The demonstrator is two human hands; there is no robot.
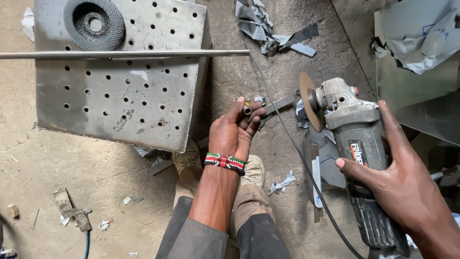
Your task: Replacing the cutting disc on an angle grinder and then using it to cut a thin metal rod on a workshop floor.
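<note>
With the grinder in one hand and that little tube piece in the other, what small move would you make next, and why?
Probably bring the grinder's disc a little closer to the tube end. The left hand pinches the short tube with its open end up, the right hand grips the grinder, and a gap separates disc and tube. Keeping the fingers low on the tube looks wise.

Perforated box: dull scuffed sheet metal; rod across it smooth bright steel; flap disc coarse grey abrasive; angle grinder w/ matt cast-metal head, worn grey plastic body, thin gritty cutting disc; short tube piece bare metal; wristband glossy beads; floor rough dusty concrete.
</note>
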